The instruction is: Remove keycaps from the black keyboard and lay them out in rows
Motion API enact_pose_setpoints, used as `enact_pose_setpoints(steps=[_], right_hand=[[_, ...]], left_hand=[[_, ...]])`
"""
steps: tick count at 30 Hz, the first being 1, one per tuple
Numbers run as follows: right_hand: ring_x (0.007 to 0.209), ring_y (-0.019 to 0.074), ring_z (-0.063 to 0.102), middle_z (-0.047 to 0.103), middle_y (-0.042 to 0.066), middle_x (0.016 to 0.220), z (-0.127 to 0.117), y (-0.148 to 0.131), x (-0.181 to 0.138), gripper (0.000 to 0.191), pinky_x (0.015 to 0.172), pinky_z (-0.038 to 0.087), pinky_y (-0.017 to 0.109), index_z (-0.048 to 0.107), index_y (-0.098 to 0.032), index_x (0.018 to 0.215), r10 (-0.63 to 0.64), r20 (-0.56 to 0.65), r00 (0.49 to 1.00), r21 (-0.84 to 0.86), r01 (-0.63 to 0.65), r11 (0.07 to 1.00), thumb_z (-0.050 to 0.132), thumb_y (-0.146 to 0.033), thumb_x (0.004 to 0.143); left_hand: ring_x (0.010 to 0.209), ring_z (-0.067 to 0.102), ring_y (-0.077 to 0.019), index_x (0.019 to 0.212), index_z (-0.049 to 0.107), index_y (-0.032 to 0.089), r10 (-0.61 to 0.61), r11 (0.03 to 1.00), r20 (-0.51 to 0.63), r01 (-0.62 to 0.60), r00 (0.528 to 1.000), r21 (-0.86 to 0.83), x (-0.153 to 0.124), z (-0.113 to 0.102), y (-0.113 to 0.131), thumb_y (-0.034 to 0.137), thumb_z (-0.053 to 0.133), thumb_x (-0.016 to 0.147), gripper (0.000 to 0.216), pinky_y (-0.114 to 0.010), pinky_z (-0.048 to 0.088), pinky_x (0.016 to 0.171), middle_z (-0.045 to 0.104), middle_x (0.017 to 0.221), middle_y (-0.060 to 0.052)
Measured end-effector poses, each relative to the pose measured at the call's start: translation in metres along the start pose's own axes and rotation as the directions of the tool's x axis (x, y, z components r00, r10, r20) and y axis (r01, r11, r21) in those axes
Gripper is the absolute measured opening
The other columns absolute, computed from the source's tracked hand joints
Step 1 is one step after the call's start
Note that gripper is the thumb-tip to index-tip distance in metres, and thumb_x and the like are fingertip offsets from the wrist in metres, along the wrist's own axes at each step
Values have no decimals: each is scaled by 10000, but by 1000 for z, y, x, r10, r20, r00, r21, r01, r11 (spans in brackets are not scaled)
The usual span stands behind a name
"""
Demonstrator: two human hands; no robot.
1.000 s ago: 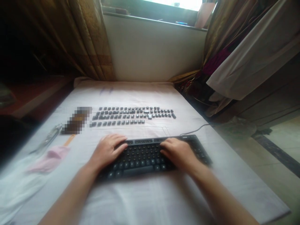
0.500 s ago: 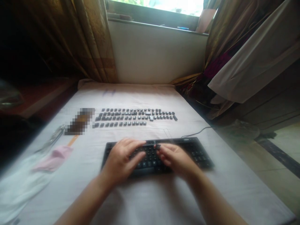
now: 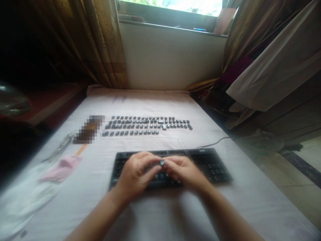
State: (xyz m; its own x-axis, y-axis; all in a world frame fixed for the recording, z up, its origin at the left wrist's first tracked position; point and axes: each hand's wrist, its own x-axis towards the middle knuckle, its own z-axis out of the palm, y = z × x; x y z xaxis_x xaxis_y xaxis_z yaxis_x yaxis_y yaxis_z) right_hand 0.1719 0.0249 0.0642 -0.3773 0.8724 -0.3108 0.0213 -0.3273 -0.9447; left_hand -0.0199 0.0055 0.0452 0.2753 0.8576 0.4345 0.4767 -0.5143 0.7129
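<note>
A black keyboard (image 3: 213, 164) lies on a white cloth-covered table (image 3: 160, 214) in front of me. My left hand (image 3: 135, 174) and my right hand (image 3: 185, 171) meet above the keyboard's middle, fingers curled. Their fingertips pinch a small dark keycap (image 3: 162, 163) between them, just over the keys. Both hands hide the middle of the keyboard. Beyond it, several loose keycaps (image 3: 147, 125) lie in three neat rows on the cloth.
A blurred-out brown object (image 3: 89, 129), a metal tool (image 3: 61, 145) and a pink cloth (image 3: 62, 165) lie at the left. The keyboard's cable (image 3: 213, 142) runs off the right edge. Curtains (image 3: 105, 43) and a wall (image 3: 170, 57) close the far end.
Both hands moved inward from the keyboard's ends to its middle and closed their fingertips together on a keycap. The view shifted slightly.
</note>
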Motion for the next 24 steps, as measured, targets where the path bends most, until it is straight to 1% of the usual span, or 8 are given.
enact_pose_setpoints(steps=[3,7,9,12,15,17,20,24], right_hand=[[472,56,400,584,-42,588,5,-3,3,466,443,289,198,723,-168,835,-20,-69,997,21,21,1000,823,-559,602],[498,78,471,583,-50,583,7,-6,5,377,474,370,210,670,-190,765,-55,-101,993,-25,53,998,823,-504,624],[524,85,499,589,-47,587,8,-6,6,346,513,418,218,676,-184,743,-82,-85,993,-57,77,995,804,-495,659],[575,100,557,642,-29,629,7,-5,6,325,591,482,241,716,-174,794,-110,-64,992,-87,104,991,782,-478,700],[703,153,653,735,14,775,7,-4,7,339,702,536,295,739,-178,861,-123,-35,992,-118,118,986,810,-453,677],[782,189,685,762,35,850,6,-4,9,353,754,550,328,746,-179,883,-114,-4,994,-158,112,981,826,-437,656],[822,211,704,776,46,874,3,-7,12,328,771,557,344,756,-174,908,-100,48,994,-223,109,969,803,-408,683],[833,222,721,786,47,882,-1,-10,14,250,759,566,341,764,-177,933,-139,98,986,-312,163,936,724,-353,759]], left_hand=[[820,667,-174,990,683,240,-26,1000,-34,26,999,15,0,0,-1,292,641,911,104,-308,533,809,711,898,-27],[771,650,-164,953,667,235,-68,998,-35,68,997,14,0,-1,-2,287,665,884,87,-284,525,753,699,856,-10],[766,645,-158,983,671,241,-94,996,-18,94,995,-5,1,-1,-2,279,670,879,110,-271,520,735,698,869,-7],[744,640,-150,1012,674,248,-119,993,-9,118,993,-21,0,-1,-3,279,669,879,136,-263,519,719,700,875,-5],[711,639,-149,971,673,244,-121,993,-41,121,992,1,-1,-1,-5,315,671,881,115,-263,523,696,696,828,1],[717,645,-153,957,669,245,-89,995,-59,91,994,29,-1,-1,-6,318,667,886,103,-268,529,708,698,819,2],[730,655,-157,973,665,247,-41,997,-54,44,998,60,-2,-1,-8,291,648,895,91,-276,538,727,709,836,-3],[743,670,-162,1022,666,256,-47,997,-27,48,999,57,-3,-1,-12,271,620,909,123,-286,552,743,723,874,-13]])
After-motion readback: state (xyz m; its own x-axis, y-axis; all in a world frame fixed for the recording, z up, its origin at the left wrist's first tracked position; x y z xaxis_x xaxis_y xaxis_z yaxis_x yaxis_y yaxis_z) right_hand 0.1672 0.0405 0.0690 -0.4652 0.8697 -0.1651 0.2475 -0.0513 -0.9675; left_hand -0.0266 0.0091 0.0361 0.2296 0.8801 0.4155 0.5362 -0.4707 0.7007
